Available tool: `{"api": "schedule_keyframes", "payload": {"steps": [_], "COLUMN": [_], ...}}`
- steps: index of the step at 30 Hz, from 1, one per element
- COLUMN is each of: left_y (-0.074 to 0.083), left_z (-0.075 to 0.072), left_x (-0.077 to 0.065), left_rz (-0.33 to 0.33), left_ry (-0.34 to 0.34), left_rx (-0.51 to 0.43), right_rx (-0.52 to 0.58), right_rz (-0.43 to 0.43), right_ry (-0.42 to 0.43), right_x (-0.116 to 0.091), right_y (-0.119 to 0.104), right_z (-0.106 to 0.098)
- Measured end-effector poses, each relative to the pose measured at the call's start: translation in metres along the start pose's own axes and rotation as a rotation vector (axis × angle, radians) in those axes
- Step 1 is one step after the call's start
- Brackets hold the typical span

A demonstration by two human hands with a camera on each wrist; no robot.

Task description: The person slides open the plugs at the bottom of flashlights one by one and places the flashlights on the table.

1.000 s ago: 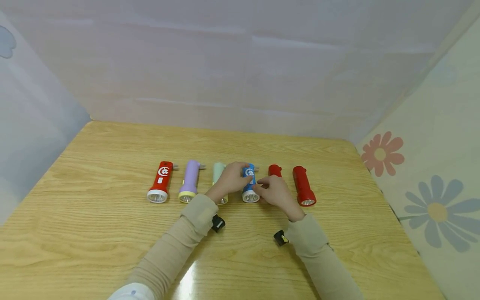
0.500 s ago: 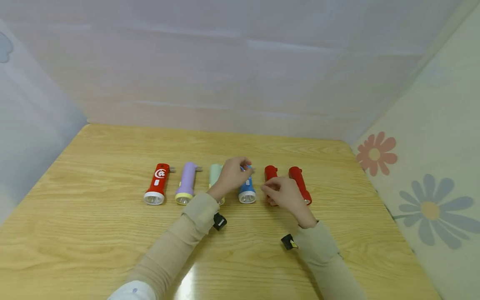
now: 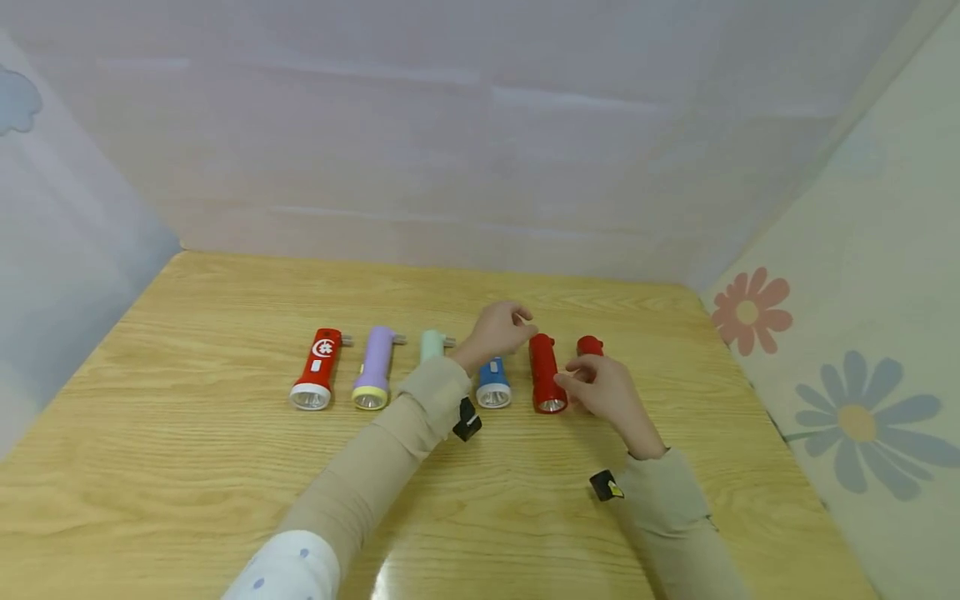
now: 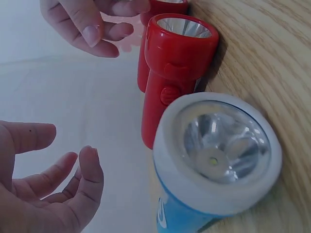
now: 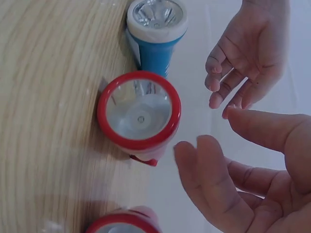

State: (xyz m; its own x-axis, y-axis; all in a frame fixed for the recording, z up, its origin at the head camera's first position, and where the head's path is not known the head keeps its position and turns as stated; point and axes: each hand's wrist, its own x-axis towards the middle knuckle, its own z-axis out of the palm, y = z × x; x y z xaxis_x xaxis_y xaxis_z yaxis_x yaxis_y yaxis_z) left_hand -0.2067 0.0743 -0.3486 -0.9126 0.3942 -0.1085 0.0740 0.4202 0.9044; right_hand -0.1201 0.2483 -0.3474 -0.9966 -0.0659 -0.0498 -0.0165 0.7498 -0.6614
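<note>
Six... several flashlights lie in a row on the wooden table. My left hand (image 3: 497, 329) hovers over the far end of the blue flashlight (image 3: 493, 387), its fingertips close to the nearer red flashlight (image 3: 545, 375). In the left wrist view, my left hand (image 4: 53, 189) has relaxed fingers with nothing between them. Between the two red flashlights is my right hand (image 3: 609, 392), which partly hides the rightmost red flashlight (image 3: 590, 344). The right wrist view shows my right hand (image 5: 252, 179) with thumb and fingers apart, beside the rim of a red flashlight (image 5: 139, 111).
Left of my hands lie a mint flashlight (image 3: 432, 343), partly behind my left arm, a purple flashlight (image 3: 377, 358) and a red flashlight with a white head (image 3: 318, 358). The table (image 3: 225, 467) meets a pale wall behind and a flower-patterned wall (image 3: 810, 350) on the right.
Both hands have moved right, away from the blue flashlight's sides. My right hand has passed over the nearer red flashlight, uncovering it. The flashlights keep their row.
</note>
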Motion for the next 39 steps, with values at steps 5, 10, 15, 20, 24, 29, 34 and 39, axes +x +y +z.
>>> {"api": "schedule_keyframes", "payload": {"steps": [5, 10, 15, 20, 24, 29, 34, 39], "left_y": [0.004, 0.007, 0.009, 0.009, 0.005, -0.001, -0.002, -0.003], "left_z": [0.005, 0.011, 0.019, 0.026, 0.03, 0.033, 0.035, 0.036], "left_x": [0.012, 0.021, 0.027, 0.029, 0.033, 0.035, 0.034, 0.033], "left_rz": [-0.04, -0.067, -0.107, -0.134, -0.176, -0.187, -0.181, -0.177], "left_ry": [-0.005, -0.005, -0.026, -0.02, -0.027, -0.05, -0.093, -0.123], "left_rx": [-0.024, -0.025, 0.019, 0.115, 0.14, 0.174, 0.195, 0.196], "right_rx": [-0.045, -0.073, -0.014, 0.033, 0.06, 0.077, 0.069, 0.043], "right_rz": [0.035, 0.097, 0.156, 0.153, 0.165, 0.176, 0.159, 0.137], "right_ry": [-0.05, -0.129, -0.194, -0.216, -0.219, -0.226, -0.221, -0.199], "right_x": [0.003, 0.005, 0.004, 0.003, 0.001, 0.0, 0.0, 0.0], "right_y": [0.004, 0.008, 0.013, 0.014, 0.012, 0.012, 0.012, 0.012], "right_z": [-0.004, -0.005, 0.0, 0.007, 0.012, 0.015, 0.018, 0.02]}}
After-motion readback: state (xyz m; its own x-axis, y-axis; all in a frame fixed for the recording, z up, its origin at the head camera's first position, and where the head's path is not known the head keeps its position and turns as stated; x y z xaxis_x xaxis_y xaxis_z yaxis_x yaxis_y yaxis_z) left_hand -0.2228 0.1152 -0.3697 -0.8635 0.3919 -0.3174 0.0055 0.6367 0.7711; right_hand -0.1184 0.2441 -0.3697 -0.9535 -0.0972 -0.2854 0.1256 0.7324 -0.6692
